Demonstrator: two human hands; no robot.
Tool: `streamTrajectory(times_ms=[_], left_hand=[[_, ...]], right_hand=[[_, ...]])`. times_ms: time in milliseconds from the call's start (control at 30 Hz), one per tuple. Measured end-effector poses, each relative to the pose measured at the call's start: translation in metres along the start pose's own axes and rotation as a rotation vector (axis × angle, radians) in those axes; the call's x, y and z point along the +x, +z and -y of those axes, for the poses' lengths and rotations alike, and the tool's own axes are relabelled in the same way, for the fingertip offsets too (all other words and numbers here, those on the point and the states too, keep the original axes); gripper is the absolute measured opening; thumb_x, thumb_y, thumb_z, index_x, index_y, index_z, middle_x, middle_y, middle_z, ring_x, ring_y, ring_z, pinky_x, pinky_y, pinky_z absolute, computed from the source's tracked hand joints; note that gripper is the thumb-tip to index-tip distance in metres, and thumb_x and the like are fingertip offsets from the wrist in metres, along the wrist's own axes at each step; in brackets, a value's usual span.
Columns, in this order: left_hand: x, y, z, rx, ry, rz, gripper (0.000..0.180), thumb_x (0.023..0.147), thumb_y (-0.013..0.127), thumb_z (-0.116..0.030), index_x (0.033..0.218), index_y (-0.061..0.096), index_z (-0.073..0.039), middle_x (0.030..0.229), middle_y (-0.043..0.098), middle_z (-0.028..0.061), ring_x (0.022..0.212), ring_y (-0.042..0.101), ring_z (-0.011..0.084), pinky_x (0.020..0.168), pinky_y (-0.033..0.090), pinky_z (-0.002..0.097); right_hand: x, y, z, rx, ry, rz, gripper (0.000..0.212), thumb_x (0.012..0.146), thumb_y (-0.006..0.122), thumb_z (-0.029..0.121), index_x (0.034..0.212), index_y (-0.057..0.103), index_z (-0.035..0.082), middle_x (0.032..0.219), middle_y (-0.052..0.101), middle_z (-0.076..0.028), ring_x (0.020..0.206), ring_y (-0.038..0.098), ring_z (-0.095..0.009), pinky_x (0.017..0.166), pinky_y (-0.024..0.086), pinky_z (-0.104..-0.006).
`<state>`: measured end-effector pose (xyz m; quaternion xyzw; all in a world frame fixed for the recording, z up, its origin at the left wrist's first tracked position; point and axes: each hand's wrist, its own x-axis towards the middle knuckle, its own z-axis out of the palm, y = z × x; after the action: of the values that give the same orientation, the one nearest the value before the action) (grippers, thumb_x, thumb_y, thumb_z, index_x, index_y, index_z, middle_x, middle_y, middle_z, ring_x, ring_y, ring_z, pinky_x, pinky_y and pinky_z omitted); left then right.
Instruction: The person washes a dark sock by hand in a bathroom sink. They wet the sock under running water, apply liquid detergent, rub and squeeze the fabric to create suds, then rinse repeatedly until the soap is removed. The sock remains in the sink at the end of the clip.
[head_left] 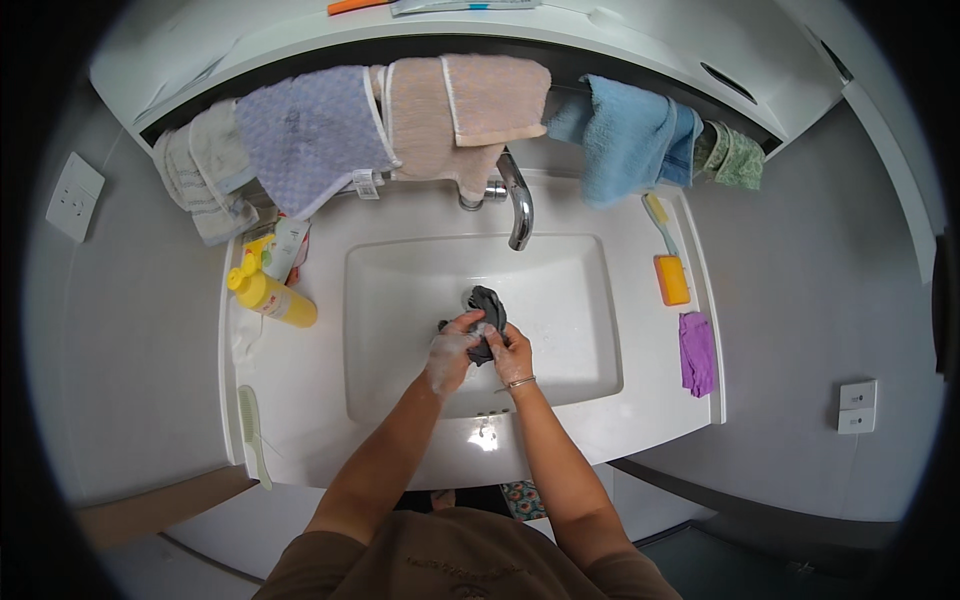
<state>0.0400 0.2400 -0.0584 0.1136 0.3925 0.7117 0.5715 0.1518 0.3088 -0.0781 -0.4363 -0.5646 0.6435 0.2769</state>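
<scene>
A bunched dark grey cloth [488, 305] is held over the middle of the white sink [570, 330]. My left hand [451, 352], coated in white suds, grips the cloth from its left side. Closed on the right side of the same cloth is my right hand [513, 357], with a thin bracelet at the wrist. Some foam shows between the fingers. Whether the cloth is a sock or another small garment cannot be told. Above the basin, beyond both hands, curves a chrome faucet [520, 205].
Towels in purple [312, 135], peach [420, 110] and blue [625, 135] hang along the back. At left stand a yellow bottle [272, 295] and a pale green comb [250, 425]. A toothbrush [660, 222], an orange-and-yellow block [671, 280] and a purple cloth [696, 354] lie at right.
</scene>
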Motion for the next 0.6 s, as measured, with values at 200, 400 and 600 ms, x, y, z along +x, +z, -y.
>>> streamTrajectory(times_ms=[200,400,600], left_hand=[[0.005,-0.028,-0.056,0.009,0.192,-0.165,0.041,0.077,0.038,-0.001,0.118,0.043,0.000,0.096,0.054,0.0113,0.087,0.055,0.0209,0.085,0.044,0.0337],[0.004,-0.033,-0.105,0.811,0.264,-0.134,0.032,0.078,0.043,-0.006,0.108,0.053,-0.004,0.088,0.054,0.0086,0.082,0.052,0.0176,0.079,0.041,0.0269],[0.002,-0.018,-0.130,1.130,0.117,-0.144,0.030,0.077,0.048,-0.008,0.106,0.054,-0.005,0.090,0.055,0.0102,0.080,0.054,0.0189,0.077,0.043,0.0280]], right_hand=[[0.013,-0.037,-0.008,0.576,0.001,-0.163,0.020,0.090,0.051,0.022,0.089,0.059,0.004,0.079,0.058,0.001,0.073,0.051,-0.007,0.070,0.042,-0.0216],[0.018,-0.077,0.055,0.037,-0.151,0.042,0.026,0.091,0.051,0.025,0.072,0.053,0.007,0.064,0.045,0.008,0.061,0.038,-0.002,0.056,0.035,-0.0185],[0.021,-0.082,0.116,-0.520,-0.070,0.073,0.017,0.080,0.061,0.019,0.085,0.058,0.002,0.065,0.055,-0.004,0.060,0.051,-0.014,0.059,0.042,-0.0254]])
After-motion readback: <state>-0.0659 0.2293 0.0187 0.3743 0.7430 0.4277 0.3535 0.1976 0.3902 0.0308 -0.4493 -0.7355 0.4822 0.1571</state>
